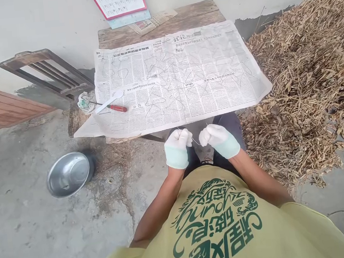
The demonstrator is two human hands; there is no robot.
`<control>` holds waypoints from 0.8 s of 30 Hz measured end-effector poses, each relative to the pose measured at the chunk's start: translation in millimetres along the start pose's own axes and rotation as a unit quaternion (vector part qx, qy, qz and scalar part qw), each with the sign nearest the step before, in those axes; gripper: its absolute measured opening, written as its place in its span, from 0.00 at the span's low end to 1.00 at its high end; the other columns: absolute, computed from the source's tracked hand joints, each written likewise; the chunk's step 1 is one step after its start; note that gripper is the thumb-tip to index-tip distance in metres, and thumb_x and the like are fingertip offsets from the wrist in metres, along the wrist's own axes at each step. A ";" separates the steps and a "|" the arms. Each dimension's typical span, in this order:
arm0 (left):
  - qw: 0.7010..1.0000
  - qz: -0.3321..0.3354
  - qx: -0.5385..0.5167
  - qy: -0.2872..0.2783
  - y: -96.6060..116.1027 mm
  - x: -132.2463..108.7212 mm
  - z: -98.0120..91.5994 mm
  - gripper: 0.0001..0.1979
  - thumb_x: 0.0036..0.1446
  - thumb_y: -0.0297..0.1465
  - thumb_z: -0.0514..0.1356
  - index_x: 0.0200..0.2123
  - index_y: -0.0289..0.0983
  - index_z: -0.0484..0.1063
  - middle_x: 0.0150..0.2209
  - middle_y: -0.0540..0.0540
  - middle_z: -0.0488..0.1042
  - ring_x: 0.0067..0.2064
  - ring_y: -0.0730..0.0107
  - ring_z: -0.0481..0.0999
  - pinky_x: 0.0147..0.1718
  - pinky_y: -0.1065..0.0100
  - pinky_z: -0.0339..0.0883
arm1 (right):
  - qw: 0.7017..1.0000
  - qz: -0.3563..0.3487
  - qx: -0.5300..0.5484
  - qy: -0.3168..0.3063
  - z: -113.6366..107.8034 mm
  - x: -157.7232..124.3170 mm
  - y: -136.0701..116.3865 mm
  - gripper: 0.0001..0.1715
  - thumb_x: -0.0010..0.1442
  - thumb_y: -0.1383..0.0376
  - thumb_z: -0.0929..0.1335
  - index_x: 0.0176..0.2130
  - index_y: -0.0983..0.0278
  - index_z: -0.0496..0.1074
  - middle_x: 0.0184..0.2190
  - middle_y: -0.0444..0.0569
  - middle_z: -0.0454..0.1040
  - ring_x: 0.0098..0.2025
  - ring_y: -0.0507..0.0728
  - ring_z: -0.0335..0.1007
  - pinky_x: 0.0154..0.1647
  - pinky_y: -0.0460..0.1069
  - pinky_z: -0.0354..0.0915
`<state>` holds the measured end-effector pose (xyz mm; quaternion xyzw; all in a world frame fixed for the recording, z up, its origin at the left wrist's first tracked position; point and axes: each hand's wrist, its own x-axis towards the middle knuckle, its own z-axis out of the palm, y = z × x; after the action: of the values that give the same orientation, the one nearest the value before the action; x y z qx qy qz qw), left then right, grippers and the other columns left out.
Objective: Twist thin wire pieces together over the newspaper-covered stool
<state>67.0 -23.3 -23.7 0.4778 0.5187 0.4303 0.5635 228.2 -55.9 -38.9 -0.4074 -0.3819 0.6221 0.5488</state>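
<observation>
My left hand (177, 141) and my right hand (216, 136), both in white gloves with pale green cuffs, are close together over my lap, just in front of the table edge. Between them runs a thin piece of wire (195, 141), its middle dipping slightly. The fingers of each hand are closed on the wire, and short ends stick up above the fists. Beyond the hands, a spread newspaper (171, 121) bears several thin bent wire pieces, some triangular. A red-handled screwdriver (117, 108) and a white plastic spoon (110, 101) lie on its left part.
The newspaper covers most of a wooden table (191, 15). At its left corner sits a crumpled white-and-green bundle (86, 102). A wooden chair (47, 72) stands left, with a metal basin (70, 175) on the floor. Dry stalks (306, 104) are heaped right. A calendar (120, 2) leans behind.
</observation>
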 end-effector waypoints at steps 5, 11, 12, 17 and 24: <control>0.999 -0.028 -0.039 -0.019 2.3 2.4 -0.5 0.17 0.60 0.44 0.64 0.27 0.38 0.74 0.21 0.50 0.72 0.22 0.74 0.66 0.26 0.69 0.63 | 1.000 0.020 0.000 -0.013 -3.0 -4.9 -2.5 0.31 0.57 0.39 0.69 0.20 0.58 0.63 0.19 0.48 0.70 0.25 0.58 0.67 0.33 0.55 0.67; 0.995 -0.027 -0.065 -0.066 4.3 7.6 -3.8 0.18 0.60 0.46 0.65 0.27 0.37 0.75 0.22 0.47 0.74 0.25 0.71 0.72 0.30 0.67 0.68 | 0.997 0.053 0.037 -0.046 -11.0 -10.3 5.7 0.28 0.61 0.43 0.67 0.22 0.58 0.61 0.20 0.46 0.69 0.22 0.56 0.64 0.29 0.54 0.66; 0.994 -0.032 -0.073 -0.081 4.0 8.4 -4.5 0.19 0.59 0.48 0.65 0.28 0.37 0.76 0.25 0.46 0.76 0.26 0.70 0.74 0.31 0.67 0.69 | 0.997 0.050 0.045 -0.049 -11.5 -11.1 6.5 0.27 0.62 0.44 0.67 0.23 0.58 0.61 0.20 0.46 0.69 0.22 0.56 0.65 0.30 0.54 0.66; 0.980 -0.065 -0.098 -0.163 7.6 7.7 -7.0 0.23 0.56 0.52 0.67 0.28 0.36 0.78 0.30 0.42 0.80 0.26 0.69 0.75 0.30 0.65 0.71 | 0.997 0.043 0.054 -0.045 -9.0 -12.9 5.1 0.25 0.64 0.46 0.66 0.24 0.59 0.63 0.23 0.46 0.70 0.24 0.56 0.67 0.32 0.54 0.67; 0.954 -0.154 -0.180 -0.186 15.4 -0.8 -4.6 0.26 0.49 0.53 0.71 0.29 0.34 0.76 0.29 0.43 0.79 0.23 0.67 0.77 0.27 0.63 0.74 | 0.996 0.026 0.073 -0.042 -8.6 -10.6 1.4 0.25 0.63 0.47 0.68 0.24 0.60 0.65 0.22 0.46 0.71 0.25 0.57 0.70 0.33 0.55 0.68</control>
<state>62.5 -21.0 -8.3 0.3541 0.3863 0.3282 0.7859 236.3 -66.4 -42.5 -0.3496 -0.3474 0.6790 0.5441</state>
